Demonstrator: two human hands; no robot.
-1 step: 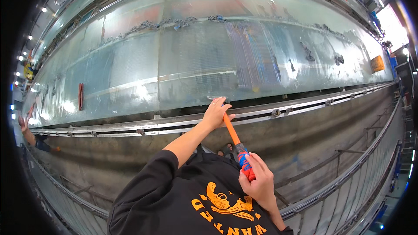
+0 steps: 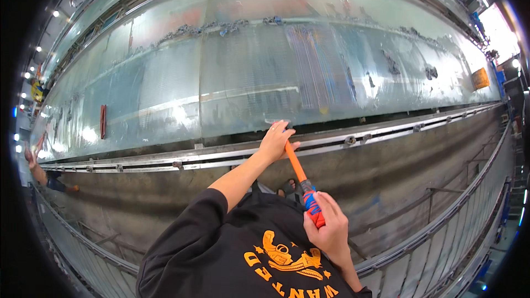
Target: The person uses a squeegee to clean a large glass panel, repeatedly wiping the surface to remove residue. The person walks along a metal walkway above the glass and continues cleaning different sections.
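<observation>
Held in both my hands is a long orange-handled scraper (image 2: 296, 162), sloping from my body to the table's near edge. My left hand (image 2: 275, 141) is closed around its far end, partly hiding the head. A thin, pale blade edge (image 2: 276, 121) shows just past my fingers, at the glassy table top (image 2: 237, 113). Red and blue wrapping covers the grip, and my right hand (image 2: 328, 225) is closed on it, close to my body.
Clumps of dark residue (image 2: 182, 31) lie along the table's middle. A red strip (image 2: 102, 122) rests at left, an orange block (image 2: 480, 79) at far right. Metal rails (image 2: 232, 158) edge the table. Behind me runs a railing (image 2: 441, 223). Another person's arm (image 2: 37, 172) is at far left.
The scraper's blade and my left hand have shifted very slightly away from me over the table edge. My right hand stays almost in place on the grip.
</observation>
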